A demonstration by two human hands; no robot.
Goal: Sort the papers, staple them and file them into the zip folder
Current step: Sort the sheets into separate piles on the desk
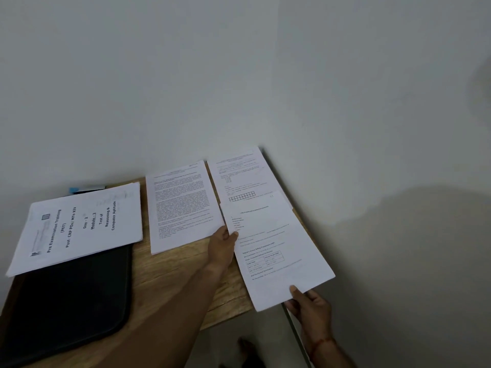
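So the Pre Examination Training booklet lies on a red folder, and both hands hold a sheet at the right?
Not red: the head view shows the folder is black. The Pre Examination Training booklet does lie on it, and the left hand and right hand hold a sheet at the right.

Wooden table (pixel 164 266), zip folder (pixel 66 301), paper stacks (pixel 180 205)

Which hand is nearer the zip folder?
Left. The left hand grips the held sheet at its left edge, right of the zip folder; the right hand pinches the sheet's near corner, farther right.
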